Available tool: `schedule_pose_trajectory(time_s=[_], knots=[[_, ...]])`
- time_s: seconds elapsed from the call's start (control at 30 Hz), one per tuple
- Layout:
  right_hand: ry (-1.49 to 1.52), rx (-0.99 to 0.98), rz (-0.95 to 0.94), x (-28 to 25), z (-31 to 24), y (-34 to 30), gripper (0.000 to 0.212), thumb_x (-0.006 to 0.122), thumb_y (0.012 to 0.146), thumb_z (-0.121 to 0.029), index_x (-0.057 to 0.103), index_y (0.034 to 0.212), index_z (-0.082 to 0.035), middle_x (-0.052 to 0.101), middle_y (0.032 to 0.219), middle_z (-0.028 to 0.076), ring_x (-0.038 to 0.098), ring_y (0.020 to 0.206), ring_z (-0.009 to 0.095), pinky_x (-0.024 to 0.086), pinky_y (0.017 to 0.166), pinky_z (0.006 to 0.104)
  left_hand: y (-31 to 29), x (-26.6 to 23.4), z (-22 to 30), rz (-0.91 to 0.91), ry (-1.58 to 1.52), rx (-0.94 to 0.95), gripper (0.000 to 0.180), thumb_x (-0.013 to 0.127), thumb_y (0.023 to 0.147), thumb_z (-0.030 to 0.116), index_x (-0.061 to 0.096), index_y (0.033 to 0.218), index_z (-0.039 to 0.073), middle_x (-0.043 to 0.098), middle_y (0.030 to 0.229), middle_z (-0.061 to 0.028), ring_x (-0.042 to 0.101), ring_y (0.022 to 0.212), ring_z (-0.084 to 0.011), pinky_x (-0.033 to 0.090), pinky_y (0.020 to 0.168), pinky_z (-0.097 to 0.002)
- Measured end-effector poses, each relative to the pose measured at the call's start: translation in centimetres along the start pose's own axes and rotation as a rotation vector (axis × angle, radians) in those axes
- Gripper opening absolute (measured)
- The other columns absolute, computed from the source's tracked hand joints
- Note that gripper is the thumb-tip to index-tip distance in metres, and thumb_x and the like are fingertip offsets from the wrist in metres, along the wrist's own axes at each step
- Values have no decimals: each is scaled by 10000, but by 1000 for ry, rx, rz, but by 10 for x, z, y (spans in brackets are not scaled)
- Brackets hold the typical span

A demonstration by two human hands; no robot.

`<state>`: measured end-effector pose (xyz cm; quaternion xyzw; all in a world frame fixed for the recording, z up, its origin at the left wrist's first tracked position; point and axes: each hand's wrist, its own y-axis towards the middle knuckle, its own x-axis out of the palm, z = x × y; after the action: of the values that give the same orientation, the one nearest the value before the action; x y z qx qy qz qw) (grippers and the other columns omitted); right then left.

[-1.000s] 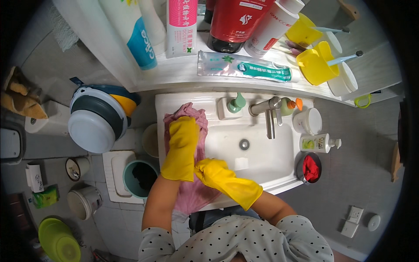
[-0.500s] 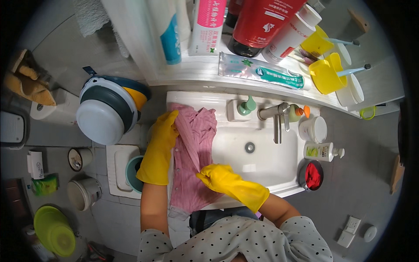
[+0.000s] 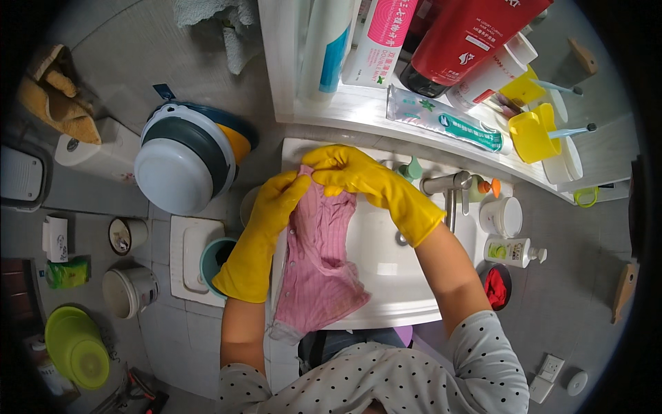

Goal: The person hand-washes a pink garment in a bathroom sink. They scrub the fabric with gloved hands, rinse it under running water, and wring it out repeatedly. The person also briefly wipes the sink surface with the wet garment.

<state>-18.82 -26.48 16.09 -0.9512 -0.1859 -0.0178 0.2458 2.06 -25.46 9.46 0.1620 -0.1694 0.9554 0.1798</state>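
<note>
Shirt (image 3: 318,255), pink, laid along the left side of the white sink (image 3: 407,293), its lower end at the front edge. My left hand (image 3: 279,196) and right hand (image 3: 345,172), rubber-gloved, both grip its top. I judge a loose pinch could let it slip off that edge. Teal bucket (image 3: 208,263), left: something dark inside. Bowl (image 3: 508,285), right: red cloth (image 3: 494,288). Yellow cup (image 3: 528,134), upper right: toothbrush (image 3: 572,131).

Wall (image 3: 572,241): grey, three o'clock
Wall socket (image 3: 551,367): white, four o'clock
Shelf (image 3: 362,100): white, twelve to two o'clock
Floor (image 3: 176,338): grey tiles, eight o'clock
Light: bright on shelf
</note>
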Motion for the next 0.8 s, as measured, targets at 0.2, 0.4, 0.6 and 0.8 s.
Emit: schedule_pose_trajectory(time_s=[0.2, 0.4, 0.6, 0.8], knots=[[-278, -106, 653, -20, 48, 22, 275, 553, 972, -255, 676, 1058, -24, 700, 880, 143, 661, 779, 239, 521, 684, 331, -6, -24, -9, 305, 20, -6, 325, 731, 909, 282, 660, 1133, 57, 645, 993, -38, 614, 888, -141, 481, 748, -254], [-678, 287, 582, -34, 184, -6, 493, 648, 915, -499, 663, 1055, -26, 697, 865, 155, 655, 813, 264, 499, 739, 379, 0, -35, -12, 319, -100, -34, 336, 724, 914, 280, 649, 1152, 56, 641, 1096, -89, 620, 977, -190, 497, 792, -273], [325, 167, 715, -6, 192, -24, 187, 721, 910, -227, 606, 862, -88, 580, 755, -18, 501, 663, 86, 431, 645, 234, -11, -51, -30, 455, 490, 335, 361, 644, 960, 368, 613, 1239, 140, 625, 1222, -105, 617, 1104, -268, 506, 918, -310], [591, 236, 684, -13, 198, -66, 194, 686, 926, -303, 606, 949, -128, 592, 827, -32, 554, 710, 95, 494, 727, 253, -33, -88, -41, 686, 1106, 540, 613, 667, 903, 530, 486, 1412, 239, 465, 1404, -108, 534, 1256, -252, 487, 996, -294]])
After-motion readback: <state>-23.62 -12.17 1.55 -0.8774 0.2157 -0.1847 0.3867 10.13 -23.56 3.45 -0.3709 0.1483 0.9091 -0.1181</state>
